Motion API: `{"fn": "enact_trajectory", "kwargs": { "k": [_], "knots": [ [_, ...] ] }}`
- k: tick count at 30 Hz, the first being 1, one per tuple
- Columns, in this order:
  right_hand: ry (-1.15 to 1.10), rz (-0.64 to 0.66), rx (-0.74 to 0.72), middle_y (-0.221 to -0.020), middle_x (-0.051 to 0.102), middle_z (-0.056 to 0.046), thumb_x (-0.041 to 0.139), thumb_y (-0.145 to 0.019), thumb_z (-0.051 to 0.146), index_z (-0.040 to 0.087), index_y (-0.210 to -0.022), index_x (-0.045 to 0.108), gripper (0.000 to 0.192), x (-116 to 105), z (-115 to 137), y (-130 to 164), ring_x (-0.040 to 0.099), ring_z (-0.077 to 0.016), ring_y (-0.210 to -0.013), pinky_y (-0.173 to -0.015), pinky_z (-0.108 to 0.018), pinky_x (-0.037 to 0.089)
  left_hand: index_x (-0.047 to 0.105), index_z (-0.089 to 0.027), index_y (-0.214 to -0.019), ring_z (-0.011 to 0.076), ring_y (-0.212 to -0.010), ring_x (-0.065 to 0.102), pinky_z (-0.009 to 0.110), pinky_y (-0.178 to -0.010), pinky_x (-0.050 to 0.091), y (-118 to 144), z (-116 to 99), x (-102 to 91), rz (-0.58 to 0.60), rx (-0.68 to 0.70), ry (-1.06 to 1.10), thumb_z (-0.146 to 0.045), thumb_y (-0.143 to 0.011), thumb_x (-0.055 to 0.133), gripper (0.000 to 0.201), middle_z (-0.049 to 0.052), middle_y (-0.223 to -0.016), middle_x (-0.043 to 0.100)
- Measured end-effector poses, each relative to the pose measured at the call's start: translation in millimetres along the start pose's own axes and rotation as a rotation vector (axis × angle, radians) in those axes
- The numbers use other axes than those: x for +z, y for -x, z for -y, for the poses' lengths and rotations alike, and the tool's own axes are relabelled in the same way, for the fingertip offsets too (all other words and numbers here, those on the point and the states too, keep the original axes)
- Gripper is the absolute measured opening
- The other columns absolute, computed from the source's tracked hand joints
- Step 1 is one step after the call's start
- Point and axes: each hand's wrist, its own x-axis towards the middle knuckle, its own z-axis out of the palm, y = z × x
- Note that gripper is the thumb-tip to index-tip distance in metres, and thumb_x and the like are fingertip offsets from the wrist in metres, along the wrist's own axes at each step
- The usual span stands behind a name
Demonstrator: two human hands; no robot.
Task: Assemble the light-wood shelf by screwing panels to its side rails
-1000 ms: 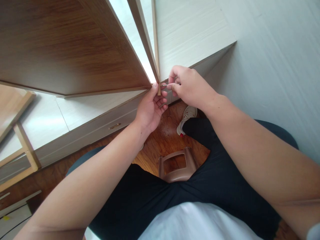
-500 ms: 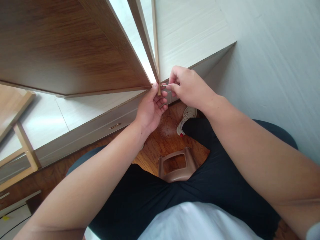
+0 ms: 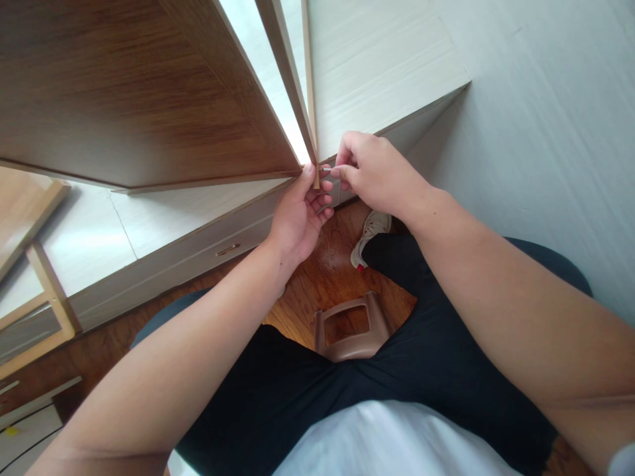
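Observation:
My left hand (image 3: 299,221) grips the near end of a narrow wooden strip (image 3: 286,63), thumb on one side and fingers curled beneath. The strip runs up and away beside a large brown wooden panel (image 3: 198,112), standing on the light tiled surface. From the right, my right hand (image 3: 372,168) pinches a thin, short metal piece (image 3: 326,170) between thumb and forefinger. That piece points at the strip's side near its end; whether it is a screw or a key cannot be made out. Both hands nearly meet at the ledge's edge.
A light ledge (image 3: 381,59) with drawers below, one with a small handle (image 3: 228,250), borders a pale wall (image 3: 555,132). Wooden frame pieces (image 3: 52,284) lean at the left. A brown plastic stool (image 3: 352,347) shows between my legs on the wood floor (image 3: 317,284).
Almost nothing differs. Both hands stay at the strip's end, and the view has shifted very slightly.

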Motion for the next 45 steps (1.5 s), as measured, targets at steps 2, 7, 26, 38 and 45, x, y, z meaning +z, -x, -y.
{"fn": "enact_trajectory", "kwargs": {
  "k": [2,7,26,38,45],
  "knots": [
    [0.006,-0.003,-0.002,-0.095,0.076,-0.009,0.062,-0.103,0.045,0.025,-0.100,0.068,0.020,-0.6,1.1,0.4,0.065,-0.0265,-0.085,-0.074,-0.038,0.046,0.076,-0.024,-0.096,0.0079,-0.062,0.063,0.020,-0.056,0.048,-0.2,0.1,-0.1,0.008,0.002,0.003,-0.056,-0.095,0.074,0.032,-0.002,-0.073,0.070],
    [0.018,-0.018,-0.002,-0.092,0.075,-0.008,0.063,-0.102,0.038,0.025,-0.098,0.068,0.014,-1.0,3.0,0.9,0.064,-0.0258,-0.083,-0.075,-0.039,0.046,0.075,-0.023,-0.093,0.0079,-0.062,0.063,0.019,-0.056,0.046,0.5,-1.1,1.5,-0.017,-0.010,-0.020,-0.056,-0.096,0.072,0.033,-0.001,-0.073,0.071],
    [-0.060,-0.071,-0.026,-0.086,0.069,-0.006,0.070,-0.098,0.038,0.025,-0.085,0.062,0.020,3.8,-3.5,-2.2,0.061,-0.0251,-0.081,-0.077,-0.039,0.046,0.076,-0.023,-0.095,0.0068,-0.059,0.061,0.018,-0.055,0.046,1.6,-2.7,2.9,0.001,-0.005,-0.015,-0.059,-0.096,0.071,0.037,-0.002,-0.072,0.069],
    [-0.051,-0.078,-0.032,-0.084,0.069,-0.007,0.070,-0.098,0.037,0.025,-0.084,0.063,0.020,4.7,-4.1,-2.3,0.062,-0.0252,-0.080,-0.076,-0.040,0.046,0.075,-0.023,-0.097,0.0073,-0.062,0.062,0.018,-0.056,0.046,-0.7,-0.3,-0.5,0.008,0.002,-0.030,-0.057,-0.097,0.070,0.035,-0.001,-0.075,0.071],
    [-0.093,-0.074,-0.033,-0.083,0.067,-0.006,0.073,-0.097,0.038,0.024,-0.082,0.061,0.023,5.1,-5.4,-3.2,0.061,-0.0252,-0.083,-0.077,-0.040,0.046,0.075,-0.022,-0.096,0.0070,-0.060,0.060,0.018,-0.055,0.045,-0.6,-0.1,-0.2,0.014,0.008,-0.022,-0.055,-0.097,0.070,0.034,-0.001,-0.075,0.071]
  ]
}}
